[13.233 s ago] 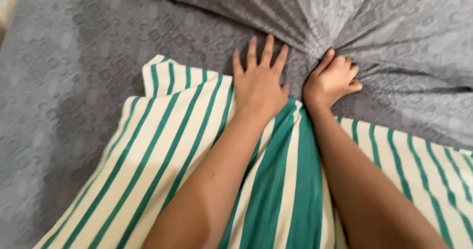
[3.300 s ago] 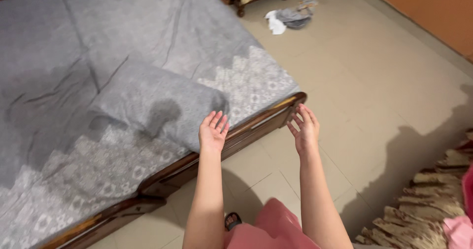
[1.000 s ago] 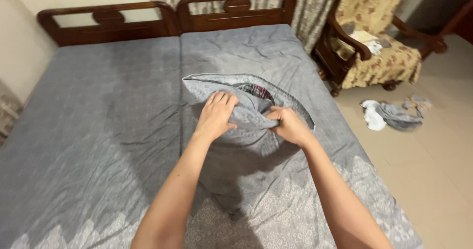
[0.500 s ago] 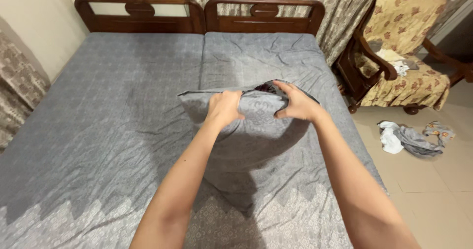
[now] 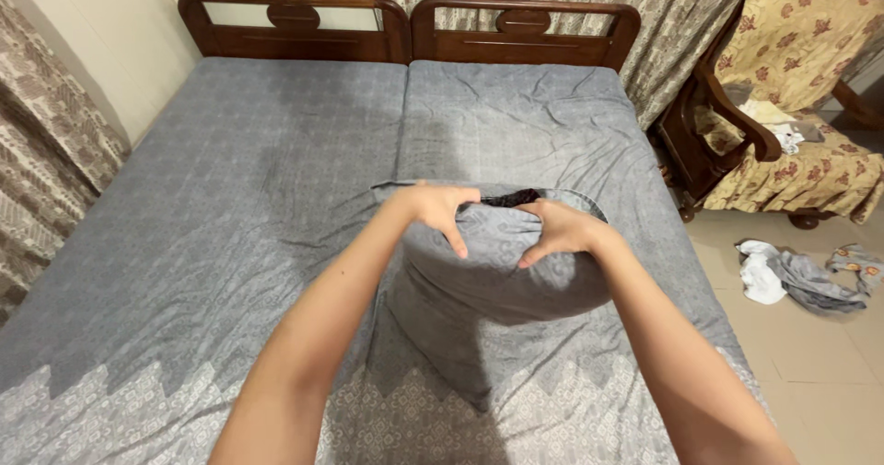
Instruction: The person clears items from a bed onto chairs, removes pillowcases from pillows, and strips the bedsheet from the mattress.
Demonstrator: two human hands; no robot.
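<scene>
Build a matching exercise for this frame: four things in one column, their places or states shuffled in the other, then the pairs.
1. pillow
2. armchair
3. clothes
4. headboard

A. crumpled on the tiled floor
B. at the far end of the bed
C. gripped at its open end by both hands
D. right of the bed, by the curtain

Pairs: 1-C, 2-D, 3-A, 4-B

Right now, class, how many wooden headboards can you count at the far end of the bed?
2. The left headboard stands behind the left half of the bed; the right headboard stands beside it, behind the right half, in front of the curtain. None seems hidden.
</scene>
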